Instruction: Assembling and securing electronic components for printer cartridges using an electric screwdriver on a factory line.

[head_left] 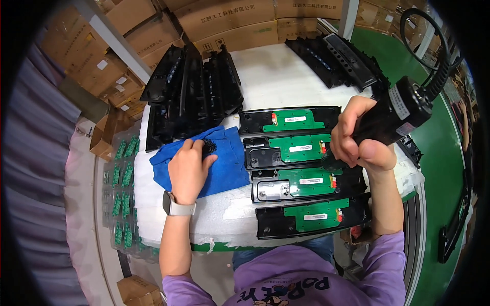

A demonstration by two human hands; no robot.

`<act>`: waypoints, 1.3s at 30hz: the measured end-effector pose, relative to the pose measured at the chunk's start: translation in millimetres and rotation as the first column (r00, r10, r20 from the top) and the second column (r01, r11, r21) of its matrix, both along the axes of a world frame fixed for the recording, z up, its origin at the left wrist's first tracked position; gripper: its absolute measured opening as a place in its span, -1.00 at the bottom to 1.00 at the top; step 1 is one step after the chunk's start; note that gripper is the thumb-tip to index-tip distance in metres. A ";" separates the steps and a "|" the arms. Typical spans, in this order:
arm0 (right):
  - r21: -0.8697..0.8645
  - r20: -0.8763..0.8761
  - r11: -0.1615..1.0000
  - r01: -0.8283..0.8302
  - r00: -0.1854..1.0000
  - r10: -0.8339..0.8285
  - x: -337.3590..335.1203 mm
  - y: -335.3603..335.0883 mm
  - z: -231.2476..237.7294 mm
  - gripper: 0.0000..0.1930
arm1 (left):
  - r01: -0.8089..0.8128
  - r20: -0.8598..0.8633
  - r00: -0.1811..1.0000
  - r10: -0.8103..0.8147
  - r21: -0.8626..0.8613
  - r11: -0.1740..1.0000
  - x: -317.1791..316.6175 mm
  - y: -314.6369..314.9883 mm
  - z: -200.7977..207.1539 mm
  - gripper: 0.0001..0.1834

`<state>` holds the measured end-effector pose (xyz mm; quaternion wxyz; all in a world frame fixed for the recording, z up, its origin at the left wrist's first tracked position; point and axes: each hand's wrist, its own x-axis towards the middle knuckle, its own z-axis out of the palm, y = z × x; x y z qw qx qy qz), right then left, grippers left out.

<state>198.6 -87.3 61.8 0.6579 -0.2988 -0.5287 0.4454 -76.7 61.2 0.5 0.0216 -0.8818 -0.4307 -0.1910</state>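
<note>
My left hand (pixel 187 166) rests on a blue cloth (pixel 224 171), its fingers curved and its thumb apart, touching a small pile of tiny black screws (pixel 209 147). In my right hand (pixel 353 136) is a thick black electric screwdriver (pixel 390 115), slanting down to the left. Its tip is hidden behind my fingers, over the right ends of the middle panels. Several long black plastic panels lie in a column between my hands. Each carries a green circuit board (pixel 301 148) with a white label and a small red and yellow connector (pixel 322 148).
Black plastic housings (pixel 196 86) are stacked at the back left, and more housings (pixel 339 61) lie at the back right. White sheeting (pixel 265 66) covers the table. Clear trays of small green boards (pixel 122 191) stand on the left. A thick cable (pixel 443 71) runs from the screwdriver. Cardboard boxes (pixel 224 23) line the back.
</note>
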 end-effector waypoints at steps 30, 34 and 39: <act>-0.065 -0.040 0.997 0.039 0.998 -0.042 -5.7 1.9 -4.9 -0.72 | -0.066 0.213 0.975 0.059 0.023 0.998 0.3 13.4 -10.1 -0.80; -0.075 -0.044 0.997 0.037 0.998 -0.040 -7.5 1.6 -5.7 -0.73 | -0.046 0.309 0.949 0.060 -0.052 0.998 -0.1 10.7 -9.1 -0.81; -0.088 -0.051 0.996 0.006 0.999 -0.011 -11.7 1.4 -8.6 -0.73 | -0.056 0.308 0.949 0.060 -0.021 0.998 -1.9 9.7 -5.3 -0.84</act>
